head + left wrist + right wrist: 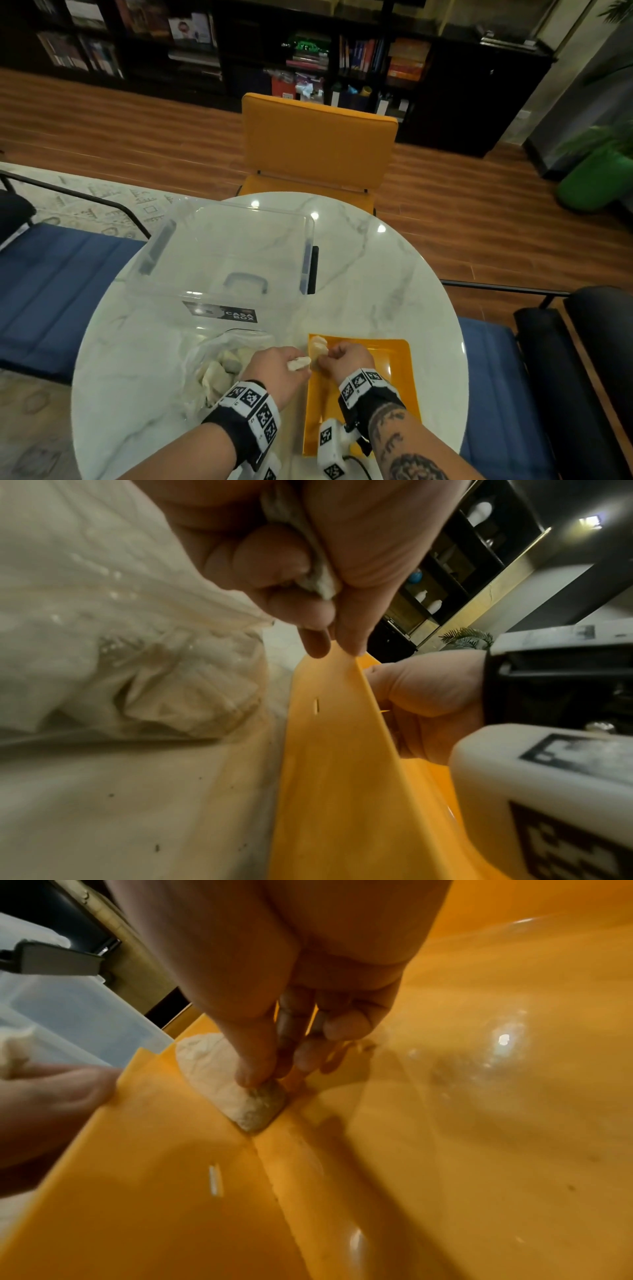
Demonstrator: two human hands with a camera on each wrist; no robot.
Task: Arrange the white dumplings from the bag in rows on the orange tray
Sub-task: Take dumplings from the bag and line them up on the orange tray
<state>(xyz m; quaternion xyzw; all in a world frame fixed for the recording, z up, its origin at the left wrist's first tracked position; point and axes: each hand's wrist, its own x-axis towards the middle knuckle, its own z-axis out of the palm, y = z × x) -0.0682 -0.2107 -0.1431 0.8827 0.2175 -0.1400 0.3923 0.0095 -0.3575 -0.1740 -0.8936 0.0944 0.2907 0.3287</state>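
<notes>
Hands meeting at the near-left corner of the orange tray [394,383], each pinching a white dumpling.

Left hand [277,370] holds a dumpling [298,363] curled in its fingers at the tray rim, apparently waiting its turn; right hand [346,359], fingers pointing down, presses its dumpling [236,1088] onto the tray floor, seemingly starting a row beside another dumpling [318,342]. Beyond, on the marble surface [394,274], the bag [219,370] keeps the rest within reach.

Home living room: dark bookshelves [191,44] with books, wood floor [479,222], rug [102,202], orange chair [318,144], round marble counter [394,274].
</notes>
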